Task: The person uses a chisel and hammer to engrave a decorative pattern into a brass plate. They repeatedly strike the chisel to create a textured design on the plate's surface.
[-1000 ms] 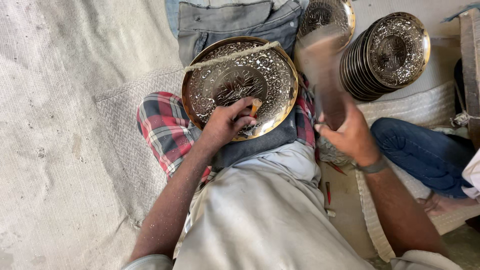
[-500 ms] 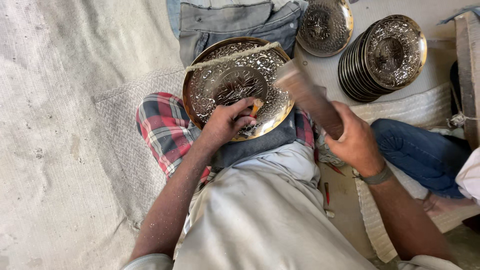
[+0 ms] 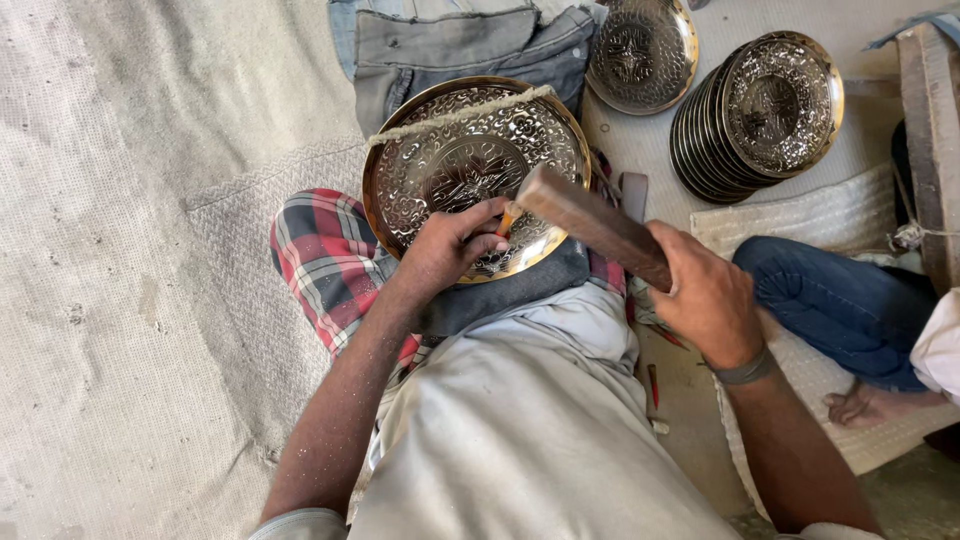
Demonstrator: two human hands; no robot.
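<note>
A round engraved metal plate (image 3: 440,150) with a brass rim rests on my lap, a rope across its top. My left hand (image 3: 450,250) lies on the plate's lower edge, gripping a small chisel (image 3: 508,218) upright against the metal. My right hand (image 3: 705,295) holds a wooden mallet (image 3: 590,222); its head is down by the chisel's top, right of my left hand.
A stack of similar plates (image 3: 760,115) leans at the upper right, with one loose plate (image 3: 640,50) beside it. Folded denim (image 3: 450,45) lies behind my plate. Another person's jeans-clad leg (image 3: 840,300) and bare foot (image 3: 865,405) sit to my right. Woven mats cover the floor.
The mallet swung down from raised near the loose plate to the chisel's top. My left hand stayed on the plate.
</note>
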